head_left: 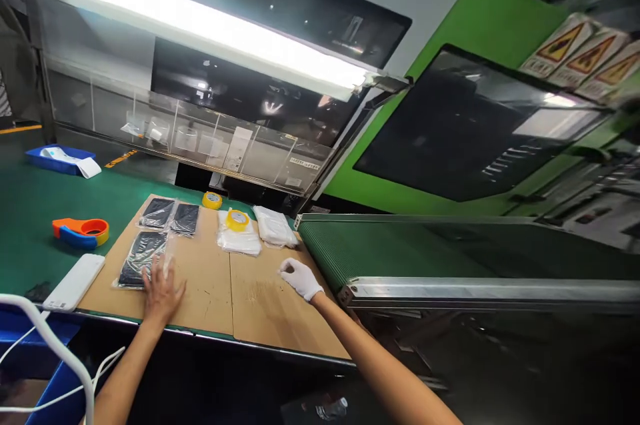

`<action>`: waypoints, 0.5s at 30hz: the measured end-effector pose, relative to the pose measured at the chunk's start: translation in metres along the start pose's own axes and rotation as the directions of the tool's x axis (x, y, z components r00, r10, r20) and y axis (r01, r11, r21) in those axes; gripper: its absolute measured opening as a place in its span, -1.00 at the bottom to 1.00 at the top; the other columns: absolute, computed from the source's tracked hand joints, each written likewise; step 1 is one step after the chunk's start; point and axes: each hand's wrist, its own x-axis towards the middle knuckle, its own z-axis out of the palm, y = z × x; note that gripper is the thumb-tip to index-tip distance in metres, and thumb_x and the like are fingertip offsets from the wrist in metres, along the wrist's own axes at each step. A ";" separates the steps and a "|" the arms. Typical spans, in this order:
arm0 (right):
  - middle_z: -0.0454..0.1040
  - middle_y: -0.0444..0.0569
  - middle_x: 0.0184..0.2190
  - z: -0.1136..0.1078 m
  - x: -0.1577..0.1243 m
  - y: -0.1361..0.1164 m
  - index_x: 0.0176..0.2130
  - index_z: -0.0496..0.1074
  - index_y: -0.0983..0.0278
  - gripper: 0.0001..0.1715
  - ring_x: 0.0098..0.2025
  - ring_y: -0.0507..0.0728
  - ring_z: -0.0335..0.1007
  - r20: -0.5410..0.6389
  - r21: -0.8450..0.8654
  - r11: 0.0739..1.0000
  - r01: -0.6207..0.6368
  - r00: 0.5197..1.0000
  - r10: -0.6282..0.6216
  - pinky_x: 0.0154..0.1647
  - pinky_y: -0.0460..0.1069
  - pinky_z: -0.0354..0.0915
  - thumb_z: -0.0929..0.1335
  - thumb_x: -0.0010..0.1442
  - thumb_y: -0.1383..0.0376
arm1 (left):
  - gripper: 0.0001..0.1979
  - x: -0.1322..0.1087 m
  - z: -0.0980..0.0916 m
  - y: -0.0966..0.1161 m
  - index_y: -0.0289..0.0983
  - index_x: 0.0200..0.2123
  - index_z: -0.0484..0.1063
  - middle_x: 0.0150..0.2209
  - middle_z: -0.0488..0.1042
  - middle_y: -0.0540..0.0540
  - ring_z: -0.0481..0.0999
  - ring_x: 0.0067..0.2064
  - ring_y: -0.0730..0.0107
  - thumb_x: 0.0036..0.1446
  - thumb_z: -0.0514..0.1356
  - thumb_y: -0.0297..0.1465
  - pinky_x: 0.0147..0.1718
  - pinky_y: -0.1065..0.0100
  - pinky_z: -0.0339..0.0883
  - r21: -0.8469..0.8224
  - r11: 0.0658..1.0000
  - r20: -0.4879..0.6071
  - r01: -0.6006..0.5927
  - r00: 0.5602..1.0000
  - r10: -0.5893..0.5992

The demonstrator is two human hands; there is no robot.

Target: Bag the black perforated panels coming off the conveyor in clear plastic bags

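Black packet (pixel 141 253) partly under left hand (pixel 161 289)

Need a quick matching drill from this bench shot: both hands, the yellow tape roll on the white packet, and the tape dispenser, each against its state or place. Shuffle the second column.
Things
1. Left hand
2. Right hand
3. Yellow tape roll
4. Orange and blue tape dispenser

States or places
A. On the green mat, beside the cardboard sheet
B. Wearing a white glove
C. Bare, on a clear bag of black items
D. Sitting on a white packet

Pairs: 1-C, 2-B, 3-D, 4-A
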 end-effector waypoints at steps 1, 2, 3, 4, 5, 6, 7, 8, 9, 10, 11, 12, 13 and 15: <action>0.49 0.06 0.08 -0.001 -0.001 0.005 0.08 0.47 0.29 -0.61 0.01 0.18 0.49 -0.021 0.023 1.000 -0.007 1.000 0.008 0.03 0.14 0.47 0.38 0.39 0.11 | -0.43 -0.004 0.006 0.010 -0.36 0.32 0.32 0.41 0.16 -0.47 0.00 0.48 -0.23 0.28 0.18 -0.34 0.40 -0.34 -0.23 -0.021 0.998 0.030 -0.051 0.998 0.051; 0.47 0.06 0.10 0.000 -0.004 0.009 0.10 0.46 0.28 -0.60 0.02 0.18 0.48 -0.036 0.043 0.999 -0.011 0.999 0.013 0.03 0.14 0.48 0.38 0.40 0.11 | -0.44 -0.007 0.012 0.020 -0.34 0.31 0.34 0.39 0.20 -0.46 0.05 0.47 -0.23 0.27 0.18 -0.37 0.40 -0.32 -0.19 -0.038 0.995 0.061 -0.095 0.993 0.097; 0.47 0.06 0.11 0.003 -0.007 0.012 0.11 0.46 0.27 -0.61 0.03 0.18 0.48 -0.047 0.060 0.998 -0.013 0.999 0.016 0.03 0.13 0.48 0.38 0.40 0.11 | -0.45 -0.010 0.018 0.027 -0.32 0.30 0.35 0.37 0.24 -0.44 0.10 0.45 -0.23 0.26 0.19 -0.39 0.40 -0.31 -0.13 -0.052 0.990 0.090 -0.130 0.987 0.134; 0.46 0.06 0.12 0.006 -0.011 0.014 0.11 0.46 0.26 -0.61 0.03 0.18 0.48 -0.053 0.073 0.997 -0.014 0.998 0.018 0.03 0.13 0.48 0.37 0.41 0.12 | -0.46 -0.012 0.024 0.034 -0.31 0.30 0.35 0.35 0.27 -0.43 0.15 0.43 -0.22 0.25 0.19 -0.41 0.38 -0.29 -0.05 -0.063 0.986 0.115 -0.154 0.980 0.160; 0.46 0.05 0.12 0.012 -0.016 0.015 0.11 0.47 0.26 -0.62 0.03 0.18 0.48 -0.056 0.083 0.996 -0.014 0.998 0.018 0.03 0.12 0.49 0.37 0.41 0.12 | -0.46 -0.014 0.029 0.038 -0.30 0.29 0.35 0.34 0.29 -0.42 0.18 0.41 -0.21 0.25 0.20 -0.41 0.36 -0.26 0.03 -0.074 0.983 0.134 -0.168 0.975 0.176; 0.47 0.05 0.12 0.018 -0.020 0.015 0.10 0.48 0.26 -0.63 0.02 0.18 0.48 -0.055 0.090 0.996 -0.013 0.998 0.018 0.02 0.11 0.49 0.37 0.41 0.12 | -0.47 -0.016 0.034 0.041 -0.30 0.28 0.35 0.32 0.30 -0.42 0.21 0.39 -0.20 0.25 0.20 -0.42 0.34 -0.23 0.10 -0.089 0.981 0.146 -0.174 0.972 0.186; 0.48 0.04 0.10 0.025 -0.024 0.015 0.08 0.48 0.26 -0.64 0.00 0.17 0.48 -0.051 0.096 0.995 -0.010 0.999 0.015 0.00 0.10 0.49 0.37 0.41 0.11 | -0.48 -0.017 0.038 0.042 -0.30 0.28 0.35 0.31 0.31 -0.41 0.22 0.38 -0.18 0.25 0.19 -0.41 0.32 -0.20 0.16 -0.106 0.978 0.154 -0.178 0.969 0.193; 0.50 0.03 0.06 0.033 -0.028 0.013 0.05 0.49 0.27 -0.66 -0.04 0.15 0.49 -0.043 0.101 0.995 -0.006 0.999 0.010 -0.03 0.08 0.50 0.37 0.41 0.11 | -0.49 -0.019 0.041 0.042 -0.31 0.27 0.35 0.30 0.32 -0.40 0.23 0.38 -0.17 0.25 0.19 -0.41 0.30 -0.17 0.21 -0.126 0.976 0.159 -0.177 0.968 0.196; 0.53 0.01 0.00 0.041 -0.030 0.010 0.00 0.51 0.28 -0.68 -0.09 0.12 0.50 -0.033 0.106 0.994 0.000 0.999 0.003 -0.07 0.06 0.49 0.38 0.39 0.12 | -0.50 -0.020 0.044 0.041 -0.31 0.26 0.35 0.30 0.33 -0.39 0.24 0.37 -0.16 0.26 0.19 -0.40 0.29 -0.15 0.24 -0.145 0.974 0.160 -0.173 0.967 0.196; 0.56 -0.01 -0.09 0.050 -0.032 0.007 -0.07 0.53 0.29 -0.73 -0.15 0.11 0.50 -0.018 0.109 0.994 0.008 1.000 -0.006 -0.12 0.03 0.49 0.41 0.36 0.15 | -0.50 -0.021 0.047 0.040 -0.31 0.26 0.35 0.29 0.33 -0.39 0.25 0.37 -0.15 0.26 0.19 -0.39 0.28 -0.15 0.25 -0.161 0.972 0.161 -0.169 0.968 0.195; 0.57 -0.04 -0.20 0.058 -0.033 0.004 -0.16 0.55 0.30 -0.80 -0.21 0.09 0.50 0.003 0.117 0.993 0.020 1.000 -0.020 -0.16 0.01 0.47 0.43 0.31 0.20 | -0.50 -0.022 0.048 0.039 -0.32 0.25 0.35 0.28 0.34 -0.39 0.26 0.36 -0.16 0.26 0.19 -0.39 0.28 -0.16 0.27 -0.173 0.971 0.161 -0.165 0.968 0.193; 0.57 -0.06 -0.31 0.066 -0.033 0.000 -0.27 0.54 0.29 -0.87 -0.27 0.09 0.49 0.025 0.131 0.991 0.036 0.999 -0.039 -0.19 -0.01 0.44 0.45 0.23 0.26 | -0.50 -0.022 0.049 0.038 -0.33 0.25 0.34 0.27 0.35 -0.40 0.27 0.36 -0.17 0.26 0.19 -0.38 0.27 -0.17 0.28 -0.182 0.970 0.160 -0.160 0.969 0.190; 0.55 -0.09 -0.39 0.074 -0.033 -0.005 -0.36 0.52 0.28 -0.93 -0.32 0.09 0.47 0.048 0.151 0.987 0.055 0.997 -0.062 -0.22 -0.02 0.41 0.44 0.15 0.31 | -0.51 -0.022 0.049 0.037 -0.34 0.24 0.35 0.26 0.35 -0.41 0.28 0.35 -0.17 0.25 0.20 -0.37 0.26 -0.18 0.29 -0.192 0.969 0.158 -0.157 0.969 0.189; 0.52 -0.12 -0.49 0.086 -0.033 -0.015 -0.47 0.46 0.25 -0.96 -0.37 0.09 0.44 0.093 0.207 0.974 0.091 0.989 -0.112 -0.25 -0.02 0.36 0.40 0.02 0.36 | -0.52 -0.022 0.045 0.038 -0.32 0.22 0.36 0.23 0.38 -0.40 0.32 0.33 -0.17 0.25 0.21 -0.36 0.24 -0.19 0.33 -0.224 0.960 0.158 -0.167 0.966 0.204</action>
